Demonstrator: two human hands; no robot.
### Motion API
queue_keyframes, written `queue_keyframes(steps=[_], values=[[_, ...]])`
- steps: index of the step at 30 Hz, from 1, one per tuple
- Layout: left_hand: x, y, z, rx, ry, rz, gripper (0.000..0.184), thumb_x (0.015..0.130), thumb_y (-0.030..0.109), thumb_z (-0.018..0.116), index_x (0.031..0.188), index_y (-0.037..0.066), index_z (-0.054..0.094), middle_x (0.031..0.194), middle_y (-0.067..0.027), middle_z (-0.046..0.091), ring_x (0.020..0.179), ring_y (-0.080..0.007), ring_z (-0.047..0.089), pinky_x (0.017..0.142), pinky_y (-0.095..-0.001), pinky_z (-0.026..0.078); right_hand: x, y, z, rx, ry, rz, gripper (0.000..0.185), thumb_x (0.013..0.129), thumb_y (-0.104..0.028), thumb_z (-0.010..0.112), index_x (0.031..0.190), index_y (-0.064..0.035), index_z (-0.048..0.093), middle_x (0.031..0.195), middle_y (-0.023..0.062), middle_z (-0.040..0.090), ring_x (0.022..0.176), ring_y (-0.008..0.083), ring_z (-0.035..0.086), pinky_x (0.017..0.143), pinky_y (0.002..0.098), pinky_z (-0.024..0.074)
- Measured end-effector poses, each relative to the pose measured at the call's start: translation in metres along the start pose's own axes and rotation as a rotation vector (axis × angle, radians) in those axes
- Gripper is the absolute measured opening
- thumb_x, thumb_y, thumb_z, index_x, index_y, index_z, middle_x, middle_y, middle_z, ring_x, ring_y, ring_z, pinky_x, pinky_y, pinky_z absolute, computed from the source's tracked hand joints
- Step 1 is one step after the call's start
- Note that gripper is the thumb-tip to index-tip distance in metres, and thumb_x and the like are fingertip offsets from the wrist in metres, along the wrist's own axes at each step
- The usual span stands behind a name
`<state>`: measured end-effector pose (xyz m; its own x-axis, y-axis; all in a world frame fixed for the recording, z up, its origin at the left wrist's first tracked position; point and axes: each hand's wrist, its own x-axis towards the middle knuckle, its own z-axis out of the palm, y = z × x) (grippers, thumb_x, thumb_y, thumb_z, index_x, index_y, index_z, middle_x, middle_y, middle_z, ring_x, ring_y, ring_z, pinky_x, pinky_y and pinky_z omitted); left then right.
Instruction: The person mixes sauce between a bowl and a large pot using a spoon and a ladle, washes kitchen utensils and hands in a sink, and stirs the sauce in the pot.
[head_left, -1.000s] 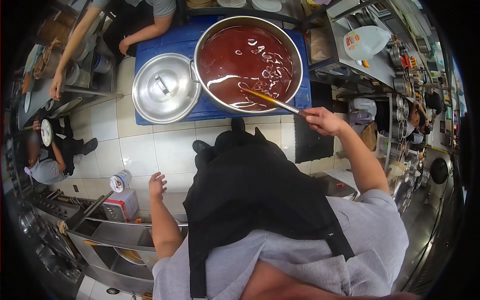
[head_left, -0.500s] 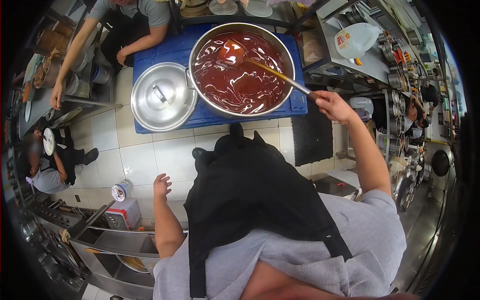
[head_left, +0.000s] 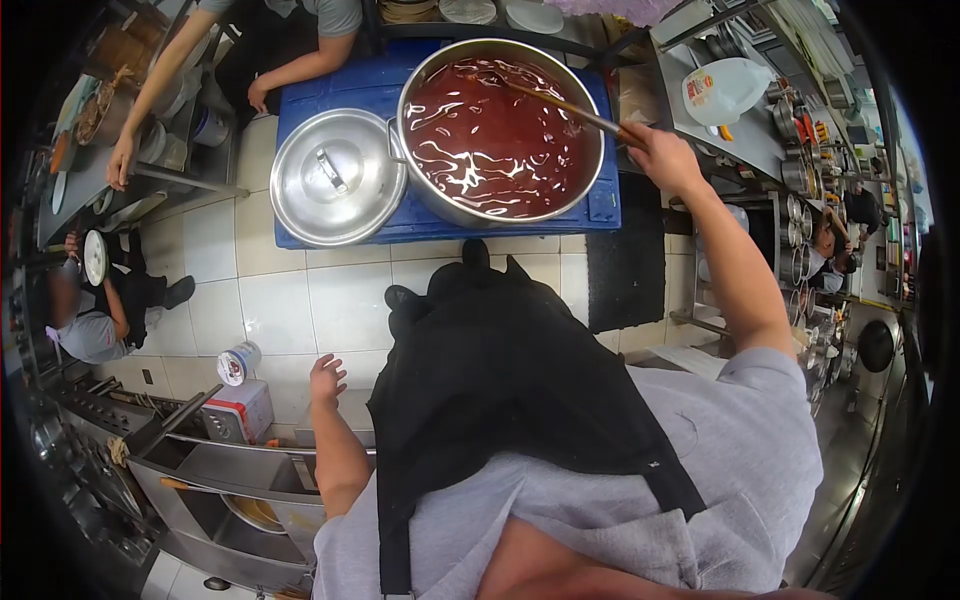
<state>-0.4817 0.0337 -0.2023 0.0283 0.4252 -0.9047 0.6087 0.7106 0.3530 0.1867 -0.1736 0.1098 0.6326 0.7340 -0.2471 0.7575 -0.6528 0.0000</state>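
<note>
My right hand [head_left: 662,155] is closed around the brown grip of a long-handled spatula [head_left: 560,102]. Its shaft slants left into a large steel pot [head_left: 596,175], and the head is hidden under the liquid. Glossy dark red liquid [head_left: 500,140] fills much of the pot. Beside the pot on the left rests a round metal lid [head_left: 338,200] with a loop handle. Both sit on a blue crate-like stand [head_left: 378,228]. Low on the left, my left hand [head_left: 327,380] hangs over the floor with loosely spread fingers, touching nothing.
A co-worker's arm [head_left: 300,70] is near the stand's back left corner. Another person [head_left: 95,325] holds a round white item at far left. A plastic jug [head_left: 725,90] stands on the right-hand shelf. A black mat [head_left: 626,280] lies on the tiled floor.
The spatula's squarish head, visible at the surface before, has gone under the liquid toward the pot's back. My right hand has moved up and away from me. My left hand stays low, holding nothing.
</note>
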Motion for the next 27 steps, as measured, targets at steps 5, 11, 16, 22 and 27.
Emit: queue_keyframes(steps=[5,11,16,22,27], values=[[0.001,-0.01,-0.005,-0.005,0.001,0.009,0.045,0.09,0.006,0.044,0.134,0.016,0.049,0.128,-0.0052,0.061,0.1,-0.0215,0.062,0.081,-0.0439,0.048,0.038,-0.022,0.016,-0.288,0.002,-0.048,0.049,0.09,-0.019,0.058,0.137,-0.0256,0.051,0.105,0.0134,0.068,0.095,0.0344,0.067,0.081,0.0466,0.0544],[0.001,-0.017,-0.013,0.014,0.006,0.006,0.048,0.088,0.004,0.042,0.134,0.015,0.049,0.13,-0.0067,0.061,0.101,-0.0226,0.062,0.08,-0.0448,0.048,0.064,-0.053,0.041,-0.421,0.025,-0.144,0.039,0.094,-0.021,0.051,0.132,-0.0174,0.055,0.099,0.0171,0.068,0.087,0.0332,0.071,0.07,0.0446,0.0574],[-0.002,-0.013,-0.021,0.015,0.017,0.001,0.047,0.089,0.007,0.043,0.135,0.015,0.049,0.13,-0.0067,0.061,0.103,-0.024,0.062,0.082,-0.0467,0.047,0.07,-0.066,0.057,-0.441,-0.129,-0.094,0.031,0.094,-0.02,0.049,0.114,-0.0056,0.067,0.102,0.0168,0.071,0.094,0.0334,0.071,0.077,0.0446,0.0576],[0.005,-0.035,-0.032,-0.06,0.027,-0.013,0.044,0.092,0.011,0.047,0.135,0.015,0.048,0.13,-0.007,0.06,0.106,-0.0263,0.061,0.086,-0.0496,0.045,0.069,-0.072,0.034,-0.516,-0.531,-0.121,0.031,0.073,-0.004,0.07,0.104,-0.0038,0.073,0.107,0.0189,0.071,0.094,0.033,0.071,0.077,0.0416,0.0581],[-0.002,-0.072,-0.029,-0.132,0.038,-0.043,0.044,0.092,0.016,0.052,0.136,0.016,0.048,0.129,-0.0061,0.06,0.105,-0.0258,0.06,0.083,-0.0492,0.047,0.088,-0.055,0.017,-0.446,-0.943,-0.046,0.037,0.077,-0.007,0.068,0.114,-0.0057,0.068,0.094,0.0173,0.066,0.07,0.0271,0.065,0.058,0.0397,0.0514]])
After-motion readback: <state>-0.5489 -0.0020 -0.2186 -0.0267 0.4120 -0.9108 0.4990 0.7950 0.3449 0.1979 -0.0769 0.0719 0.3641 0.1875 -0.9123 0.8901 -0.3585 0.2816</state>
